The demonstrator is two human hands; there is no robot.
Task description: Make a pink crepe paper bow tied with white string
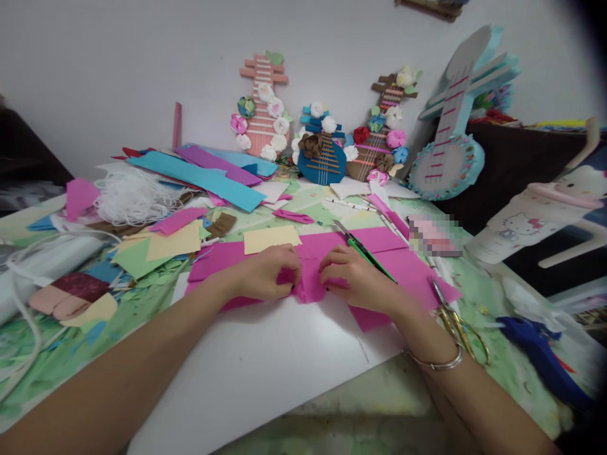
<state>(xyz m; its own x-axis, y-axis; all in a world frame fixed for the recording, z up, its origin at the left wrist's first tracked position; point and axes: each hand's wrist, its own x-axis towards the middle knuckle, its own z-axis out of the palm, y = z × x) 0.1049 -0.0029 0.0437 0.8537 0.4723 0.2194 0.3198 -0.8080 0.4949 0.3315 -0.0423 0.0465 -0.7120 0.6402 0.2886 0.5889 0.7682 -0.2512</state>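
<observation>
My left hand [268,273] and my right hand [353,277] meet at the middle of the table, both closed in a pinch on a small piece of pink paper [309,284]. That piece is creased and lies over a larger pink sheet [408,262]. Under my hands and forearms lies a big white sheet [265,360]. A green-handled knife [363,248] rests on the pink sheet just behind my right hand. My right wrist wears a thin metal bangle.
Gold-handled scissors [455,319] and a blue glue gun [540,347] lie at the right. A white cartoon-cat cup [531,221] stands further right. Paper guitar models [322,151] lean on the back wall. Coloured paper scraps [156,243] and white string [128,196] cover the left.
</observation>
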